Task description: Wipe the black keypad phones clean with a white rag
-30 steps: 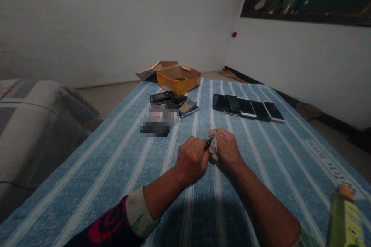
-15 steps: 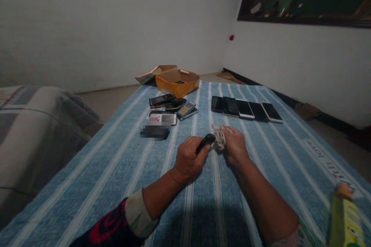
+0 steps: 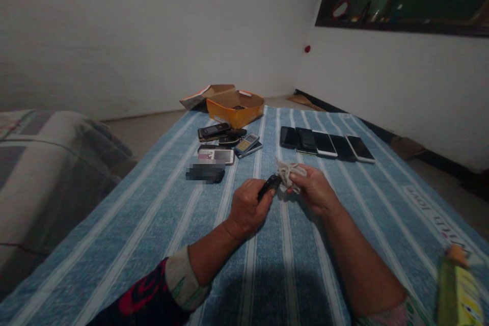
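Worktop (image 3: pixel 229 244) w/ blue striped cloth, pale walls behind; cloth print at R reads "With love". Bottle (image 3: pixel 456 290) w/ yellow label at near R edge, label text too small to read. L hand (image 3: pixel 250 206) closed round black phone (image 3: pixel 269 187), held over mid worktop; R hand (image 3: pixel 315 188) pinching crumpled pale cloth (image 3: pixel 290 175) at phone's far end. Past hands, L side: dark item (image 3: pixel 206 173) partly pixelated, pink-white phone (image 3: pixel 216 156), more keypad phones (image 3: pixel 247 143) piled, brands unreadable. R side: row of flat phones (image 3: pixel 326 144), edges touching or overlapping. Orange box (image 3: pixel 235 112), open, at far edge. Open room: striped strip between the 2 phone groups, plus wide stretches L and R of forearms.
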A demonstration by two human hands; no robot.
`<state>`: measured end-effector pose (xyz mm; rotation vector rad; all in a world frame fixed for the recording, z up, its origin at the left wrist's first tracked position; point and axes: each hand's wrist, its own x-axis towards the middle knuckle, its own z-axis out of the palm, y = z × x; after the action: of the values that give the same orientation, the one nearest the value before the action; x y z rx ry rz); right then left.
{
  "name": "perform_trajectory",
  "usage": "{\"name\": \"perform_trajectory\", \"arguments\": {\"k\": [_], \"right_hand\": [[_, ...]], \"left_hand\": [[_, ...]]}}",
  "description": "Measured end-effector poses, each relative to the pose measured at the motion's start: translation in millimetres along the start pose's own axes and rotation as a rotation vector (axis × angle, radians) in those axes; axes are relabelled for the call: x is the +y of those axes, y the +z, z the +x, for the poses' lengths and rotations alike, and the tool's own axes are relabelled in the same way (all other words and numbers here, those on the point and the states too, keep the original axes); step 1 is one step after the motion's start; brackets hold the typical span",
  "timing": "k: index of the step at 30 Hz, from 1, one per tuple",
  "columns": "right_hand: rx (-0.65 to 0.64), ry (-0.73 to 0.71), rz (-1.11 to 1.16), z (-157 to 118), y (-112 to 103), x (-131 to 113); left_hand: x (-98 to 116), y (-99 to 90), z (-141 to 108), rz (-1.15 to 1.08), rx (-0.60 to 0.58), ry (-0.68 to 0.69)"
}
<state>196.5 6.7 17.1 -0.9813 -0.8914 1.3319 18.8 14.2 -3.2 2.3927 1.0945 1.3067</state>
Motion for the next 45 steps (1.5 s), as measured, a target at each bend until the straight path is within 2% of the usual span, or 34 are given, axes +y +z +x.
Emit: {"name": "perform_trajectory", "arguments": {"k": [3,7,14,23,30,40,45], "right_hand": [[0.071,-0.037,-0.017,0.3,1.1,0.8],[0.033,-0.03,-0.09,-4.6,12.0,0.6],[0.03,-0.061,-0.385,-9.4,28.3,10.7],[0.037,-0.067,-0.482,-13.6,33.5,13.0],[0.088,-0.28,-0.64,-13.8,37.8,14.9],[0.212,-0.257,-0.552,-13.0,32.1,20.7],[0.27,-0.103,-0.314,-5.2,28.6,29.5]], "left_hand": [[1.0,0.2,-0.2,-0.006,-0.002,0.003],[0.9,1.2,-0.5,-0.003,-0.005,-0.005],[-1.8,4.2,-2.1,0.076,-0.027,0.01],[-1.6,5.3,-3.1,0.157,0.003,0.124],[6.0,2.9,-3.2,0.154,0.03,0.18],[14.3,0.6,-2.7,0.132,0.061,0.24],[14.0,2.4,-3.7,0.118,0.044,0.241]]}}
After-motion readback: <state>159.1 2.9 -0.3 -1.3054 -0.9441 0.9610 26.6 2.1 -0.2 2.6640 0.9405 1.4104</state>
